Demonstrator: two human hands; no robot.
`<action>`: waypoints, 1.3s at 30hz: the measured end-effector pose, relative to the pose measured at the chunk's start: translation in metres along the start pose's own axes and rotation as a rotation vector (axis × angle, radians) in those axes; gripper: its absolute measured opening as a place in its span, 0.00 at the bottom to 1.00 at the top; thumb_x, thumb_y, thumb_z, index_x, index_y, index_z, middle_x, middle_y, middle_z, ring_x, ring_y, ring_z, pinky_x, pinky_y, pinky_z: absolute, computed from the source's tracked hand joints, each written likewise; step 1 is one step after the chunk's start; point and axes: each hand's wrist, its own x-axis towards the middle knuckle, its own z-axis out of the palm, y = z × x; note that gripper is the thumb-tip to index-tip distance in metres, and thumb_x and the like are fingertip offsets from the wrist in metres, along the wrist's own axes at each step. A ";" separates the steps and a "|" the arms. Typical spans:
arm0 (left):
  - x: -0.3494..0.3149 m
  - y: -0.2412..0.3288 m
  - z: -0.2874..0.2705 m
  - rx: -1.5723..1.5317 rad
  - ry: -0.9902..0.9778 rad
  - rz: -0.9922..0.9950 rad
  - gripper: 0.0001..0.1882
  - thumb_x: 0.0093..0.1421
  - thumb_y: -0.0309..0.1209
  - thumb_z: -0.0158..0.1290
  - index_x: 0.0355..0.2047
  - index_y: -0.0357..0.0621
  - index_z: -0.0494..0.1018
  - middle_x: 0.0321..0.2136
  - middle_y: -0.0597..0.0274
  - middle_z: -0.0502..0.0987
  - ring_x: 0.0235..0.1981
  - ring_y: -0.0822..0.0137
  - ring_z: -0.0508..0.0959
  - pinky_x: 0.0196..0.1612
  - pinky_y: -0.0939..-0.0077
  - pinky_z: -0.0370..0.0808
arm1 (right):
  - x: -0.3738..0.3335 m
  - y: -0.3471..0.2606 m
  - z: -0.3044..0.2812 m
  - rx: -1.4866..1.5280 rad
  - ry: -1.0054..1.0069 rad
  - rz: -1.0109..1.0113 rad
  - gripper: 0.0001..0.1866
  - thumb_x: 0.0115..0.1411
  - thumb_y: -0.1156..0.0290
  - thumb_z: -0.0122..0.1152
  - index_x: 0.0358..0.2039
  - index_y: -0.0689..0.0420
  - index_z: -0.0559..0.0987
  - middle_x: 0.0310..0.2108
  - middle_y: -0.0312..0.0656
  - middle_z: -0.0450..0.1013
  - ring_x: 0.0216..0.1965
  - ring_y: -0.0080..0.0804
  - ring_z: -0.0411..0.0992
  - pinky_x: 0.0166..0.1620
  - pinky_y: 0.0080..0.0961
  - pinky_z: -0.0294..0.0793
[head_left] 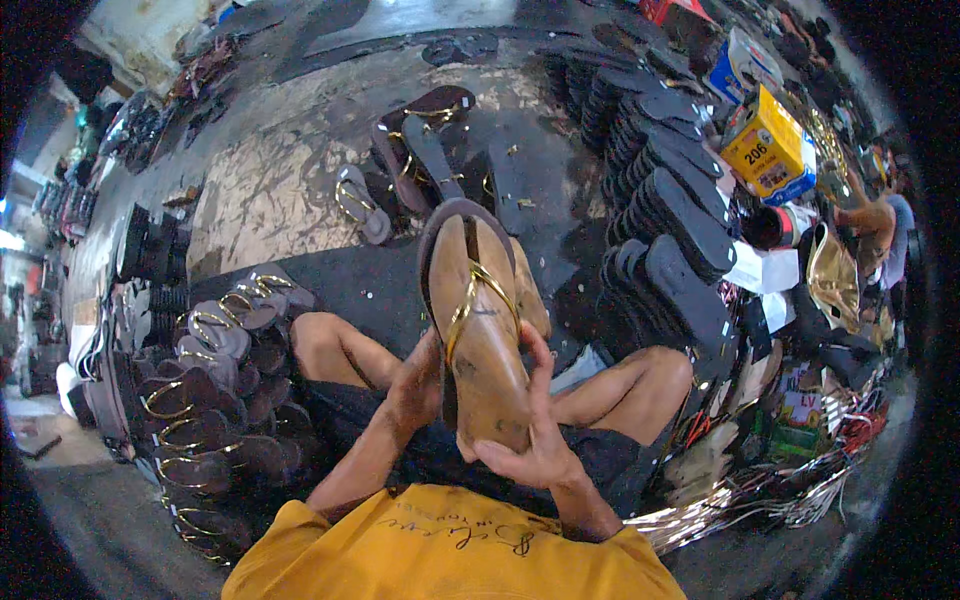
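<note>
One dark sandal [430, 262] with gold strap [460, 320] on a brown foot form [490, 370], your right hand [545, 435] wrapped round the form's heel, left hand [420, 375] at the sandal's side, fingers hidden, grip unclear, strapped sandals [200, 470] heaped left, soles [690, 215] stacked right, loose sandals [432, 155] beyond

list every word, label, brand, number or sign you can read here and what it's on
I won't copy wording or numbers, but text stands here:
Yellow-and-blue box: large dark number, smaller print beneath too small to read.
Yellow shirt: dark script lettering.
Pale card at right: bold dark letters, partly legible.
Brown foot form: dark marks, unreadable.
White tag on a far sandal: too small to read.
</note>
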 end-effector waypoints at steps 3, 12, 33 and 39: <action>-0.016 0.011 0.050 0.113 0.282 0.063 0.35 0.81 0.55 0.31 0.77 0.44 0.56 0.73 0.50 0.66 0.71 0.52 0.71 0.75 0.51 0.66 | 0.014 0.022 0.005 -0.246 0.129 -0.057 0.69 0.57 0.75 0.70 0.79 0.51 0.22 0.81 0.58 0.35 0.82 0.52 0.37 0.79 0.50 0.44; 0.016 0.051 -0.068 -0.324 -0.058 0.245 0.32 0.77 0.58 0.45 0.66 0.45 0.68 0.51 0.54 0.76 0.41 0.67 0.75 0.40 0.68 0.76 | 0.021 0.029 -0.065 -0.227 0.326 0.105 0.57 0.58 0.75 0.64 0.81 0.50 0.40 0.77 0.55 0.50 0.77 0.51 0.52 0.76 0.44 0.54; -0.174 0.029 0.003 1.152 0.876 0.617 0.24 0.59 0.28 0.72 0.56 0.39 0.82 0.45 0.51 0.87 0.45 0.69 0.84 0.52 0.68 0.80 | 0.170 0.040 -0.092 -0.931 -0.121 0.046 0.62 0.40 0.51 0.91 0.74 0.55 0.69 0.69 0.51 0.71 0.69 0.56 0.68 0.72 0.48 0.65; -0.333 0.068 -0.012 0.548 1.687 1.043 0.21 0.70 0.34 0.63 0.58 0.33 0.77 0.48 0.55 0.85 0.52 0.63 0.82 0.59 0.66 0.76 | 0.234 0.185 -0.137 -1.628 0.364 0.005 0.42 0.60 0.42 0.74 0.61 0.63 0.72 0.55 0.61 0.76 0.56 0.65 0.74 0.61 0.52 0.74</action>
